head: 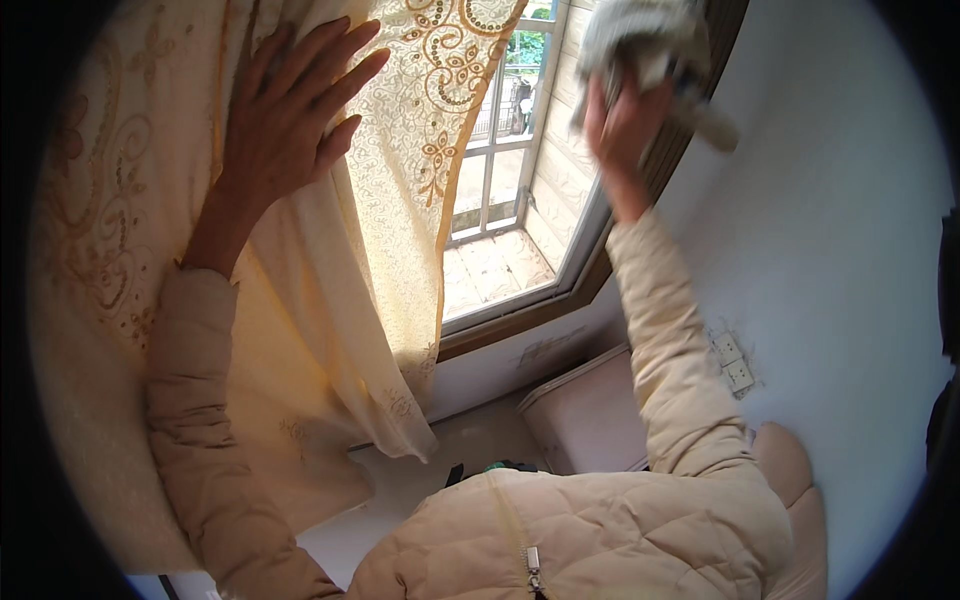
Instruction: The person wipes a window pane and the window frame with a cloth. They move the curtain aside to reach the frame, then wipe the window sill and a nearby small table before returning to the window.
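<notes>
My left hand (289, 109) lies with spread fingers against a cream curtain (397, 187) with embroidered gold patterns, at the upper left, and grasps nothing. At the upper right, my right hand (630, 112) is closed on a crumpled greyish cloth (652, 30), blurred, held over the side of the brown window frame (675, 142). The curtain hangs over the left part of the window. Part of my right fingers is hidden by the cloth.
Behind the curtain edge are a white window grille (489, 150) and a tiled sill (499, 266). Wall sockets (733, 364) are set in the white wall (825, 225) at right. A pinkish padded headboard or furniture panel (592, 412) stands below the window.
</notes>
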`<action>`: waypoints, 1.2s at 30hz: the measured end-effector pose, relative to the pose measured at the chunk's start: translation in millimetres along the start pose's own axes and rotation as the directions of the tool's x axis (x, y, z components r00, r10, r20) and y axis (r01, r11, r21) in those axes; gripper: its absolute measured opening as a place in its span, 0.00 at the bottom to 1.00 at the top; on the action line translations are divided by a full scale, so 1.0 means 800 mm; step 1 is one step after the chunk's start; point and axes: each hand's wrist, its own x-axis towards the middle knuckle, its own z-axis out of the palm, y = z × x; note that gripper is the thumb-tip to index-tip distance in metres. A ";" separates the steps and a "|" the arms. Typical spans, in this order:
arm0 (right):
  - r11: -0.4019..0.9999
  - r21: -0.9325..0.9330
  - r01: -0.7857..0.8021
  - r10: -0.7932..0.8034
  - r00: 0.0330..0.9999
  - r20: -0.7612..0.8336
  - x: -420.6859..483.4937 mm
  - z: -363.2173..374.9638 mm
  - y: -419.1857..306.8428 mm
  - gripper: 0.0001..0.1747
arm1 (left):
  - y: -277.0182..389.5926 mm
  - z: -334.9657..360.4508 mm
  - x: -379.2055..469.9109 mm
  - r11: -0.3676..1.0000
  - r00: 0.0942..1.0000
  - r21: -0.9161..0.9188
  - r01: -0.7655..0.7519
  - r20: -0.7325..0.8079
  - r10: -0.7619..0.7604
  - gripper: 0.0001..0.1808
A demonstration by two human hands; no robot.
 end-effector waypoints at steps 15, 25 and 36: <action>0.995 -0.003 0.102 -0.101 0.986 -0.129 0.095 -0.015 0.013 0.24 | 0.001 -0.002 0.006 1.000 0.999 0.017 -0.018 -0.029 0.019 0.31; 0.979 0.196 -0.054 -0.032 0.910 0.414 -0.193 -0.052 0.016 0.27 | 0.003 0.002 0.006 0.999 0.999 0.033 -0.021 -0.035 0.022 0.28; 0.963 0.036 0.266 -0.266 0.964 -0.008 -0.025 -0.006 -0.010 0.24 | 0.004 -0.005 0.007 0.996 0.998 0.070 -0.057 -0.034 0.059 0.24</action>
